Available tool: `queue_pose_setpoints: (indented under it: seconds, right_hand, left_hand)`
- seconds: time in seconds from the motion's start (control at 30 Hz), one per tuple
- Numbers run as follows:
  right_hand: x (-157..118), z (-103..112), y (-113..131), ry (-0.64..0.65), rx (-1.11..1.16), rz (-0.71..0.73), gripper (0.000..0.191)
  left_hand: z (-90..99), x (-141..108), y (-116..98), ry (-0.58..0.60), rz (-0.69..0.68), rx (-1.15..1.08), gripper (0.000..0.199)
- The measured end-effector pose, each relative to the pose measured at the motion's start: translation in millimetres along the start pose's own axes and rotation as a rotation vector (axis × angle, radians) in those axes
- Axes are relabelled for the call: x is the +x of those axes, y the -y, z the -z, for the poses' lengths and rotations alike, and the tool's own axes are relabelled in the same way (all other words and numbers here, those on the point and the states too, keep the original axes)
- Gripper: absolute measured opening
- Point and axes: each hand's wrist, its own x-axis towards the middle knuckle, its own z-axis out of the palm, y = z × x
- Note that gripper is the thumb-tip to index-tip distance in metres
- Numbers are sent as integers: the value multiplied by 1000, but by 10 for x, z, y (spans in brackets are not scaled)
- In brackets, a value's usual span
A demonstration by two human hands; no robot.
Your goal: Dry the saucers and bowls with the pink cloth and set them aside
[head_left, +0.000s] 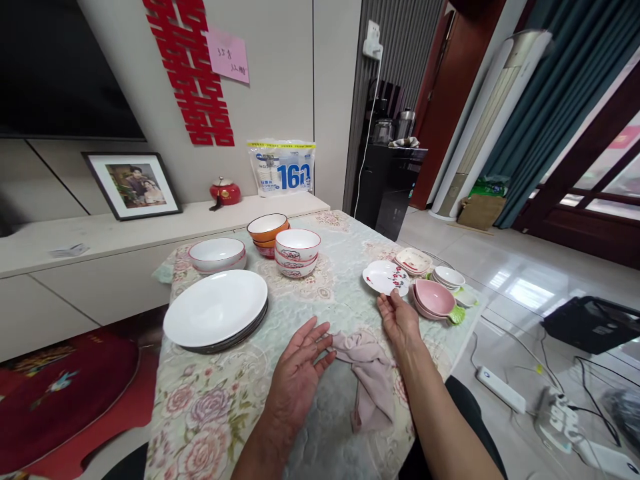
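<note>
My left hand (303,363) hovers palm inward over the table, fingers apart and empty, its fingertips close to a crumpled pinkish-grey cloth (370,383). At the near edge of a white plate with red flowers (383,277) is my right hand (399,317), its fingers against the rim; whether they pinch it is hard to tell. Pink bowls (434,297) with a green leaf-shaped handle stand just right of that plate. Behind them are a patterned rectangular dish (414,260) and small white bowls (450,277). Large white plates (217,307) form a stack at the left.
Red-rimmed white bowls (297,245), orange bowls (267,228) and a wide white bowl (217,252) stand at the table's back. Beyond the flowered tablecloth (200,427), a ledge holds a framed photo (134,185), a red pot (225,193) and a plastic pack (283,170).
</note>
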Motion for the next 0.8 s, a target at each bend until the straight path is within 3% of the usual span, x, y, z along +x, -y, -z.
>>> queue_pose_setpoints:
  seconds: [0.53,0.8]
  right_hand:
    - [-65,91,62,-1,-3,-89,14]
    - [-119,51,41,76,-9,-142,11]
  left_hand:
    - [23,9,32,32,4,9,46]
    - [-2,-9,27,14,6,20,46]
